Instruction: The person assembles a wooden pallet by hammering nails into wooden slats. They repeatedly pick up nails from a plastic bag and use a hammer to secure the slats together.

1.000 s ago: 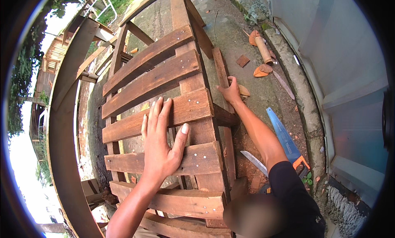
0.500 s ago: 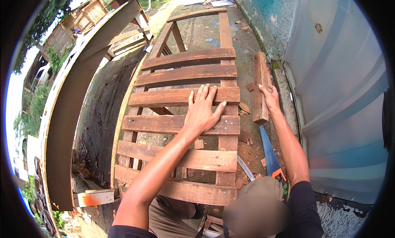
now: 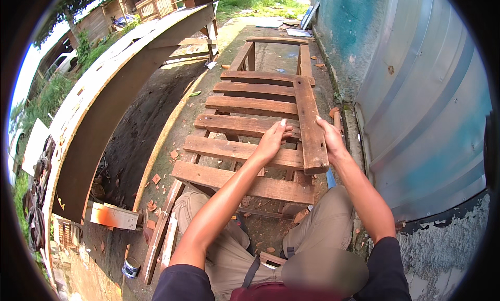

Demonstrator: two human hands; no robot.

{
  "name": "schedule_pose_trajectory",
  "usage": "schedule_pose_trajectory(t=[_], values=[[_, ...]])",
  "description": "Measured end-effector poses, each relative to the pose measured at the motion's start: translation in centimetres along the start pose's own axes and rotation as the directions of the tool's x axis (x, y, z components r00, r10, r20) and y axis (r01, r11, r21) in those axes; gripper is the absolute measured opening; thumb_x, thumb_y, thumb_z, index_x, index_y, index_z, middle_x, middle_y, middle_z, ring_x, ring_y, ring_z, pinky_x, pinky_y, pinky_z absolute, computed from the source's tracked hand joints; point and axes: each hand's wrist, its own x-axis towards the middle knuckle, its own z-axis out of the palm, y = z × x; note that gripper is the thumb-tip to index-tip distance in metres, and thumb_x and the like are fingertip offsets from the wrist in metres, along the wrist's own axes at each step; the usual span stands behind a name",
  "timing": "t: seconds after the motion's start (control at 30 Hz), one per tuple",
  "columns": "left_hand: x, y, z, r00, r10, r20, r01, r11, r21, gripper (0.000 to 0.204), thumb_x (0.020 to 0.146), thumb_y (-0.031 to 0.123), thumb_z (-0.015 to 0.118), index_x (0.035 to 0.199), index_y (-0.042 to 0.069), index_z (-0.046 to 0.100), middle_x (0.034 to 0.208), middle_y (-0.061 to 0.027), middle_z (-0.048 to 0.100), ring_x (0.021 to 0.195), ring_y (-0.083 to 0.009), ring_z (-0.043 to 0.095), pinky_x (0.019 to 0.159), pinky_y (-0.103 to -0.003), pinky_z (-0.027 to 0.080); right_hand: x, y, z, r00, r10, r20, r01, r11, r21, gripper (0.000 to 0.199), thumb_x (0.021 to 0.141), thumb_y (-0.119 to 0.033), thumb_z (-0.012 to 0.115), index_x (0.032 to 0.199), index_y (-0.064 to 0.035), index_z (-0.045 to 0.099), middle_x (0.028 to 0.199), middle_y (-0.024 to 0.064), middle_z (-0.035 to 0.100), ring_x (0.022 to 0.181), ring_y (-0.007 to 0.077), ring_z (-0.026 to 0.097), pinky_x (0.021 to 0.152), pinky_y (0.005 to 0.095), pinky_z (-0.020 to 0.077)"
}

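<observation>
In front of me stretches a brown wooden frame with slats [image 3: 245, 151] nailed across its two long rails. My right hand [image 3: 333, 139] grips a thick wooden plank [image 3: 311, 124] by its right edge, the thumb on its top face. The plank lies lengthwise over the right ends of the slats; whether it rests on them or hovers just above, I cannot tell. My left hand [image 3: 272, 140] is over the middle slats, empty, its fingers loosely bent toward the plank. Part of a saw's blue blade [image 3: 330, 177] shows beyond the plank's near end.
A long table-like wooden structure [image 3: 99, 124] runs along the left. On the right stands a corrugated metal sheet [image 3: 422, 113] beside a teal wall [image 3: 341, 35]. A small paint can [image 3: 130, 267] and loose wood strips [image 3: 162, 230] lie at lower left, among broken chips.
My right hand has brought the plank from beside the frame leftward over the slats. My left hand has lifted from lying flat on a slat. My view has tilted up, showing more of my legs.
</observation>
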Motion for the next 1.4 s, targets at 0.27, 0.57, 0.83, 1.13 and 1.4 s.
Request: schedule_pose_trajectory(t=[0.27, 0.57, 0.83, 1.13, 1.4], values=[[-10.4, 0.8, -4.8, 0.992, 0.118, -0.048, -0.123, 0.987, -0.107, 0.060, 0.102, 0.023, 0.062, 0.151, -0.005, 0.043, 0.144, -0.0125, 0.057, 0.130, -0.0196, 0.055, 0.111, -0.035, 0.043, -6.1, 4.2, 11.4, 0.953, 0.068, 0.294, -0.066, 0.998, -0.017, 0.057, 0.100, -0.030, 0.062, 0.149, -0.0081, 0.044, 0.129, 0.0091, 0.059, 0.111, 0.0178, 0.062, 0.089, 0.0352, 0.0551], [-14.6, 0.8, -10.7, 0.923, 0.362, -0.133, -0.161, 0.675, 0.720, 0.037, 0.102, 0.028, 0.058, 0.128, 0.003, 0.067, 0.125, -0.0199, 0.070, 0.119, -0.0295, 0.066, 0.103, -0.039, 0.048, -5.3, 4.9, 7.4, 0.971, -0.102, 0.215, 0.096, 0.995, 0.035, 0.067, 0.096, -0.028, 0.066, 0.154, -0.0052, 0.041, 0.136, 0.0105, 0.059, 0.117, 0.0186, 0.061, 0.097, 0.0328, 0.0513], [-12.8, -1.6, -7.3, 0.870, 0.492, -0.033, -0.276, 0.542, 0.794, 0.036, 0.098, 0.020, 0.064, 0.129, 0.001, 0.062, 0.131, -0.0198, 0.062, 0.126, -0.0369, 0.056, 0.110, -0.046, 0.040, 0.8, -1.8, -5.7, 0.982, -0.077, -0.174, 0.126, 0.949, 0.288, 0.053, 0.091, -0.029, 0.075, 0.134, -0.0064, 0.054, 0.122, 0.0139, 0.064, 0.106, 0.0235, 0.066, 0.087, 0.0402, 0.0565], [9.5, 1.0, -3.0, 0.854, 0.428, 0.295, -0.434, 0.273, 0.859, 0.042, 0.100, 0.029, 0.061, 0.132, 0.002, 0.060, 0.138, -0.0210, 0.056, 0.131, -0.0386, 0.051, 0.112, -0.047, 0.038, 3.0, 5.4, -18.6, 0.912, 0.046, -0.408, 0.027, 0.985, 0.171, 0.064, 0.091, -0.030, 0.077, 0.144, -0.0082, 0.051, 0.122, 0.0090, 0.063, 0.103, 0.0216, 0.064, 0.082, 0.0430, 0.0562], [42.8, -0.1, 1.1, 0.883, 0.431, 0.184, -0.205, 0.003, 0.979, 0.069, 0.097, 0.053, 0.058, 0.144, 0.003, 0.049, 0.146, -0.0240, 0.051, 0.138, -0.0388, 0.048, 0.114, -0.050, 0.037, 18.8, 9.4, -22.7, 0.916, 0.024, -0.400, -0.038, 0.999, -0.027, 0.072, 0.094, -0.035, 0.076, 0.151, -0.0034, 0.044, 0.125, 0.0126, 0.065, 0.099, 0.0176, 0.067, 0.081, 0.0332, 0.0560]])
